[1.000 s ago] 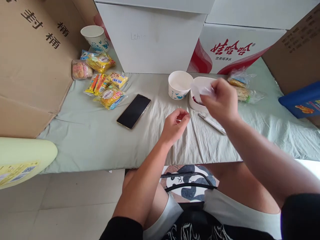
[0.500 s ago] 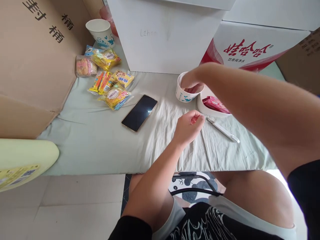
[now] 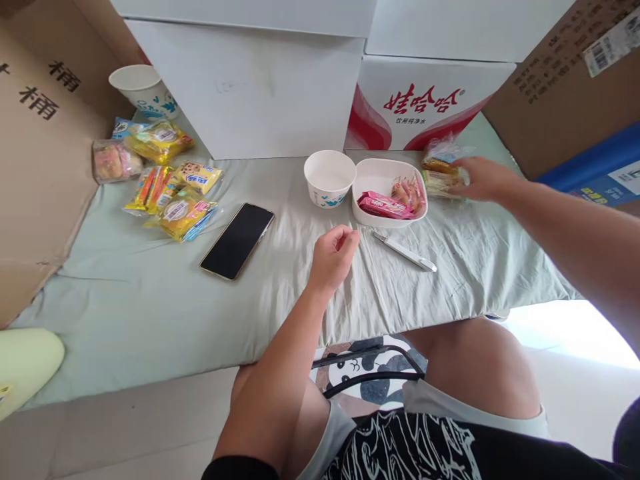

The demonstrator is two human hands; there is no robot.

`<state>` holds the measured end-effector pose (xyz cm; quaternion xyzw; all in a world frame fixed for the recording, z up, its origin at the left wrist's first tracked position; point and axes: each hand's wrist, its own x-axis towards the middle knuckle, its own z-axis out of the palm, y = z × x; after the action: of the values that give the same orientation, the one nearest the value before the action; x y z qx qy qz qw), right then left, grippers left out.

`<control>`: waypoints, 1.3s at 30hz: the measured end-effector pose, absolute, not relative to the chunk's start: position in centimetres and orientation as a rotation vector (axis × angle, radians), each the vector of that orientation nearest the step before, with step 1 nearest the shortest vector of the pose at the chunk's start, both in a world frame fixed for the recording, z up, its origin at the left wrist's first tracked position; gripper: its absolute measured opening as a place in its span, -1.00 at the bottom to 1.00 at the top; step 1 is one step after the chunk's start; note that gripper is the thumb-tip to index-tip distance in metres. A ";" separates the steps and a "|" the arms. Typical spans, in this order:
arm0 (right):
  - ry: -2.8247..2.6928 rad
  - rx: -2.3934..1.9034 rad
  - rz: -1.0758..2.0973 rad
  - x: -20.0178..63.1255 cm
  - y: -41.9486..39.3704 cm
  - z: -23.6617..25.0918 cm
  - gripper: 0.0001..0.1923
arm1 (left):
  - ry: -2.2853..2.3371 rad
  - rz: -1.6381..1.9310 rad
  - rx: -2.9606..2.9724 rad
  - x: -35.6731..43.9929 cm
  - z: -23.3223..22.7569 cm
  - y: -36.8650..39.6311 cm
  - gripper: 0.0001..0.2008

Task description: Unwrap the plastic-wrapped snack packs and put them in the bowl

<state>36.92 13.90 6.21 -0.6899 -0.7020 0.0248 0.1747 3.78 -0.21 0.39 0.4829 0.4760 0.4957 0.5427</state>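
My right hand (image 3: 479, 179) reaches to the far right of the cloth and grips a clear-wrapped snack packet (image 3: 440, 175) beside the white dish (image 3: 380, 172). The dish holds pink wrapped snacks (image 3: 384, 205). Left of it stands a white paper cup (image 3: 329, 177), which looks empty. My left hand (image 3: 332, 257) rests on the pale green cloth (image 3: 150, 293) with fingers curled and nothing in it. A white pen-like utility knife (image 3: 405, 251) lies just right of that hand.
A black phone (image 3: 237, 241) lies face up left of my left hand. Several yellow and orange snack packets (image 3: 170, 193) and a second paper cup (image 3: 143, 90) sit at the back left. White and brown cardboard boxes (image 3: 250, 80) wall in the back and sides.
My right hand has left the paper cup and swung right to the clear-wrapped packet. The pink snacks in the dish are now in plain sight. My left hand stays put.
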 end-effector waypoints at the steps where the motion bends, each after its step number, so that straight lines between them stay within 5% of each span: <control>1: -2.009 -1.986 0.126 37.8 13.5 4.9 -0.56 | 1.145 1.169 1.147 4.0 0.2 -0.1 -0.67; 8: -1.992 -2.182 0.278 38.7 14.8 1.7 -0.62 | 1.239 1.128 1.200 4.7 -0.9 0.8 -0.70; 20: -1.752 -2.377 0.345 38.7 6.0 4.4 -0.64 | 1.184 1.141 1.182 4.0 -0.4 -0.3 -0.70; 23: -1.887 -2.134 0.284 36.6 2.5 5.4 -0.68 | 1.034 0.996 0.977 3.7 0.1 -0.8 -0.63; 28: -2.383 -1.427 0.144 28.6 -2.2 4.8 -0.43 | 0.755 0.786 0.715 3.6 0.7 -0.9 -0.35; 33: -2.474 -1.436 -0.033 22.2 -3.2 3.8 -0.47 | 0.800 0.843 0.764 3.5 0.5 -0.9 -0.37; 39: -1.937 -1.340 0.204 22.7 -4.6 4.5 -0.62 | 0.912 1.098 0.787 2.2 -0.2 -0.4 -0.39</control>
<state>22.67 -4.63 4.54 -0.5244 -0.7582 0.0800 0.3790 2.15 -0.41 -0.24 0.3512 0.4072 0.4902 0.6859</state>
